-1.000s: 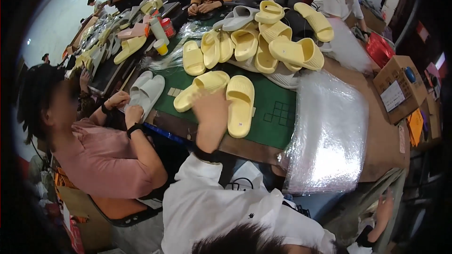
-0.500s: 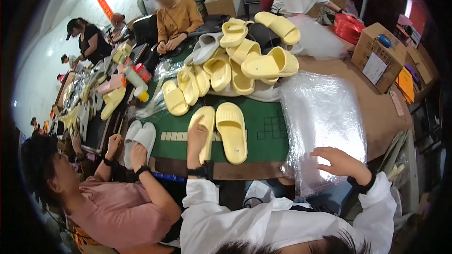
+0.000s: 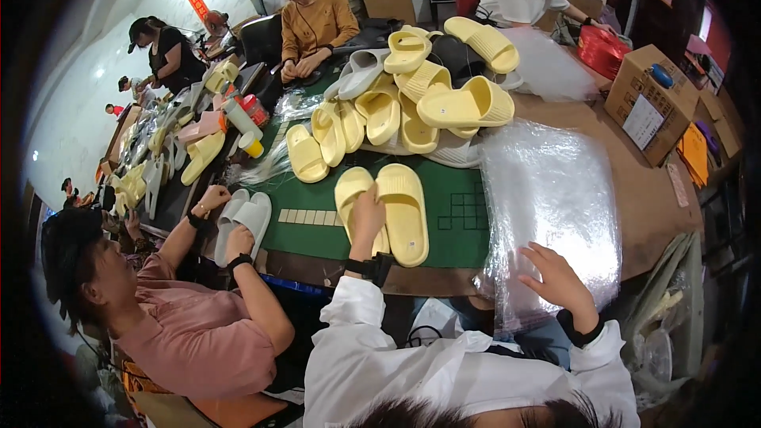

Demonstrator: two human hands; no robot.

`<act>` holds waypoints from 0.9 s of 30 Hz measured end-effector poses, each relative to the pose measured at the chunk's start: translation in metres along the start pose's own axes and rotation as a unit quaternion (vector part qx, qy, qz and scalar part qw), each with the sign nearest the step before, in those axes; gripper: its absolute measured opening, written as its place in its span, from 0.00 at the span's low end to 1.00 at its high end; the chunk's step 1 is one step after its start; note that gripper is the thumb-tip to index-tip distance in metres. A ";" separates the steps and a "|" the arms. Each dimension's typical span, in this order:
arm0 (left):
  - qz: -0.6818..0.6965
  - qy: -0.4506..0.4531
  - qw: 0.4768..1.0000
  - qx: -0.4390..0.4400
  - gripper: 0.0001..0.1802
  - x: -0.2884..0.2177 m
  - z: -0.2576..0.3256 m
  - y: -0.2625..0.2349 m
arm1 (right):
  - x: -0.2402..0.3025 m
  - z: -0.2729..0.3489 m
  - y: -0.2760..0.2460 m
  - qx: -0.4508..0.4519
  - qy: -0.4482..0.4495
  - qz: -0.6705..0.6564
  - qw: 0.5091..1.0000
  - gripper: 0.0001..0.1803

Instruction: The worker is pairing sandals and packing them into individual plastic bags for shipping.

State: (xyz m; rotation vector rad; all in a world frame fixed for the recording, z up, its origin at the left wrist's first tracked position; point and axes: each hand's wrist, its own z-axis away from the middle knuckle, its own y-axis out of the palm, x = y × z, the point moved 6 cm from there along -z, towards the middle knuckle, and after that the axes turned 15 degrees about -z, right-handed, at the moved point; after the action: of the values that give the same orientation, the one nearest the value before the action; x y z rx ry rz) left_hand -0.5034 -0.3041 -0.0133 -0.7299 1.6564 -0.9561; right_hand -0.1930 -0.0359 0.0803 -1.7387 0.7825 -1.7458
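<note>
Two yellow slide slippers lie side by side on the green mat (image 3: 464,250) in front of me. My left hand (image 3: 368,215) is closed over the left yellow slipper (image 3: 353,183), with its fingers curled at the inner edge; the fingertips are partly hidden. Close against it rests the right yellow slipper (image 3: 409,226), sole down. To the right, my right hand (image 3: 557,277) hovers over or rests on a stack of clear plastic bags (image 3: 555,182). Its fingers are spread and hold nothing.
Beyond the pair rises a pile of yellow and grey slippers (image 3: 380,115). A co-worker in pink (image 3: 206,325) at my left handles white slippers (image 3: 244,218). Cream tiles (image 3: 305,216) line the mat. A cardboard box (image 3: 652,103) stands at the far right; other people sit farther back.
My left hand has brought the left yellow slipper against the right one, its fingers now more curled. My right hand stays over the plastic bags. The whole view has shifted slightly.
</note>
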 end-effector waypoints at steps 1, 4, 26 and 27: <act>-0.008 0.005 1.000 0.002 0.28 -0.015 0.003 -0.002 | -0.008 0.001 -0.001 -0.019 0.024 0.009 0.999 0.29; -0.025 0.073 0.990 0.120 0.28 -0.065 0.026 -0.001 | -0.019 0.001 0.003 -0.009 0.056 0.035 0.998 0.31; -0.347 -0.204 0.913 0.061 0.19 0.157 -0.144 -0.033 | -0.061 0.005 0.049 0.065 0.184 0.005 0.981 0.42; -0.446 -0.126 0.880 0.101 0.17 0.160 -0.146 -0.024 | -0.061 0.005 0.050 0.063 0.177 0.007 0.982 0.43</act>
State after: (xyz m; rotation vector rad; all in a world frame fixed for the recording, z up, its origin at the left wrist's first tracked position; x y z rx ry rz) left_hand -0.6871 -0.4158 -0.0488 -1.4531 0.9285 -1.5559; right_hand -0.1886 -0.0253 0.0021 -1.3549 0.8052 -2.0785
